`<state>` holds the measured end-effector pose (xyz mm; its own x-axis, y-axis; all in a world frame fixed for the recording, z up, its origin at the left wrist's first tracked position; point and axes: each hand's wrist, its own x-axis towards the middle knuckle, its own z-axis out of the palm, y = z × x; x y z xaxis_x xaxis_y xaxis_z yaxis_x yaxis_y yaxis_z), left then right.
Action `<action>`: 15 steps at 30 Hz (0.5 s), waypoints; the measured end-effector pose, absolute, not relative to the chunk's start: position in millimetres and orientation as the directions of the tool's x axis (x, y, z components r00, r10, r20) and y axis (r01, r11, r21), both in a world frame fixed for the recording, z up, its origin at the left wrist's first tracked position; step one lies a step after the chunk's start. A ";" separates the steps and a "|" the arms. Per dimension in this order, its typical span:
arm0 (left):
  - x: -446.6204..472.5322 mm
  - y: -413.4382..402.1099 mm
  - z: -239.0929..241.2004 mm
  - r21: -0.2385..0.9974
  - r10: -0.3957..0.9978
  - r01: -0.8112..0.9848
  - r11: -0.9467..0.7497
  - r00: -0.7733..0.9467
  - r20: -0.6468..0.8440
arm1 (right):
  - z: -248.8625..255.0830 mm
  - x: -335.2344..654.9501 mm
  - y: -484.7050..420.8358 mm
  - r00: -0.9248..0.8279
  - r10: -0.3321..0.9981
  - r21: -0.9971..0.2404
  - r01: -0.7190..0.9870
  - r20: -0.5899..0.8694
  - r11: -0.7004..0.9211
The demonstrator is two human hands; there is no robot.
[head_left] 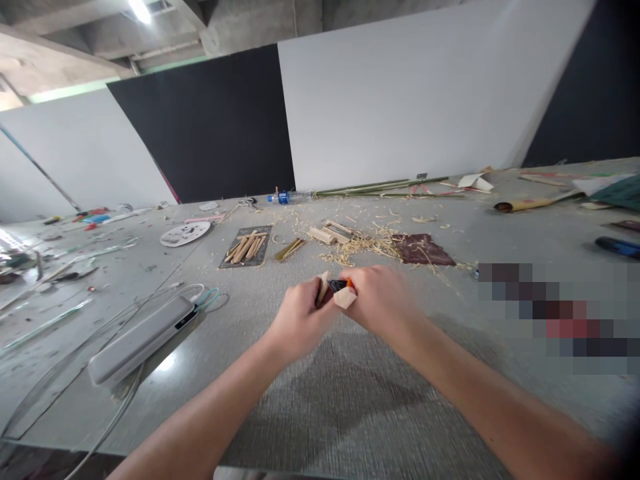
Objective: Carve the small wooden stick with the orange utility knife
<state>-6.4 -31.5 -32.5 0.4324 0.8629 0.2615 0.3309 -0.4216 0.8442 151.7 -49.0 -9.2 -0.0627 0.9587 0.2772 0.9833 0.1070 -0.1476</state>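
Observation:
My left hand [300, 319] is closed around a small pale bamboo piece [323, 288], held above the grey table [350, 400]. My right hand [380, 300] grips a knife with an orange and black handle [340, 285], its tip against the bamboo piece. A light wooden chip [345, 298] shows between the two hands. Both hands meet at the table's middle.
Bamboo sticks lie on a dark mat [246, 247]. Cut pieces and shavings [360, 247] sit beside brown sandpaper [423, 250]. A white power bank [143, 339] with cables lies at left. A water bottle [280, 197], long bamboo stalks [380, 187] and a white plate [185, 233] lie farther back.

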 end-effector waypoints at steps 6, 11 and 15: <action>-4.7 -31.2 -33.1 0.910 0.888 0.274 -0.310 0.427 0.174 | -7.5 147.9 -50.8 -0.001 0.966 -0.164 0.985 0.260 0.045; -4.7 -29.7 -35.8 0.945 0.887 0.227 -0.234 0.447 0.112 | -7.0 147.1 -51.0 0.000 0.960 -0.163 0.985 0.281 0.048; -5.3 -28.6 -35.9 0.930 0.882 0.244 -0.273 0.449 0.141 | -8.7 148.6 -50.0 -0.049 0.954 -0.148 0.984 0.295 0.096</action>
<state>-5.3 -28.6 -35.9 0.4491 0.8822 0.1413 0.2442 -0.2733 0.9304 148.6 -50.0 -8.7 -0.0486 0.9542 0.2952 0.9843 0.0960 -0.1483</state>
